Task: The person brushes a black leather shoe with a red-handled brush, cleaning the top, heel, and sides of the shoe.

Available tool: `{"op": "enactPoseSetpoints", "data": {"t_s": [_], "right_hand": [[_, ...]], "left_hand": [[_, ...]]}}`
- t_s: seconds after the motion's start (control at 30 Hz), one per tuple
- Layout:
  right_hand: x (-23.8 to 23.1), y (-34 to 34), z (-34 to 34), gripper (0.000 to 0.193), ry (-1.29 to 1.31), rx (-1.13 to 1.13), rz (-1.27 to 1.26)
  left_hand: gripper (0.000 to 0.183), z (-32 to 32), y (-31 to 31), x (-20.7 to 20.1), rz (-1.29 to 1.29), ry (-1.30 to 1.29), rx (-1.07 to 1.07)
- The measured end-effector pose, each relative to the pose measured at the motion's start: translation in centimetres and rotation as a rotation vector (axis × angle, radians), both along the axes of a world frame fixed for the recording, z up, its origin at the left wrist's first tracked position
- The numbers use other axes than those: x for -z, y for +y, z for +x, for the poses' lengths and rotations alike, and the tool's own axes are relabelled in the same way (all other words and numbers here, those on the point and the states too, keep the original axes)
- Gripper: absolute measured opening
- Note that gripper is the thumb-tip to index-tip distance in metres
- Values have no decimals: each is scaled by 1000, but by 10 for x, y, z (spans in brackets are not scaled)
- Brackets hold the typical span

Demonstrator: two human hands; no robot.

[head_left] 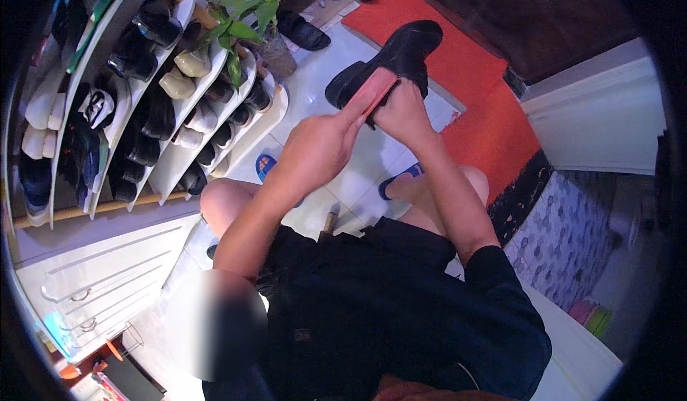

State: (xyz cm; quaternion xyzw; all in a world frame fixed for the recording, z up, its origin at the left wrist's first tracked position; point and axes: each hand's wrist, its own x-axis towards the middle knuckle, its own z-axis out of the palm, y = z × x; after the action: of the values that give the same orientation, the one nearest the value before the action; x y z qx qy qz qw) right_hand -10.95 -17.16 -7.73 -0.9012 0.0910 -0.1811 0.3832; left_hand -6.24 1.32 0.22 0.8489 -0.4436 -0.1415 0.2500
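A black ankle boot (402, 46) is held up in front of me, tilted, over the tiled floor. My right hand (405, 117) is closed on its near side, with the fingertips partly hidden. In my left hand (318, 152) is a shoe brush with a flat red back (373, 92). That hand's fingers wrap round the brush, and the brush lies against the near side of the boot. Its bristles are mostly hidden from this view.
A tiered shoe rack (166, 159) full of shoes stands at the left. Beyond it are a potted plant (270, 43) and a black slipper (303, 31). An orange-red mat (476, 139) lies at the right. A small wooden-handled item (330, 220) rests between my feet, which wear blue sandals (265, 165).
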Motion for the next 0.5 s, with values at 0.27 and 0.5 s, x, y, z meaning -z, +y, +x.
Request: {"op": "enactPoseSetpoints", "data": {"t_s": [0.27, 0.5], "right_hand": [[-3, 8, 2, 45, 58, 183, 4], [12, 5, 1, 29, -203, 112, 1667]], "left_hand": [[51, -7, -2, 57, -381, -145, -220], [60, -22, -35, 86, -535, -385, -48]]}}
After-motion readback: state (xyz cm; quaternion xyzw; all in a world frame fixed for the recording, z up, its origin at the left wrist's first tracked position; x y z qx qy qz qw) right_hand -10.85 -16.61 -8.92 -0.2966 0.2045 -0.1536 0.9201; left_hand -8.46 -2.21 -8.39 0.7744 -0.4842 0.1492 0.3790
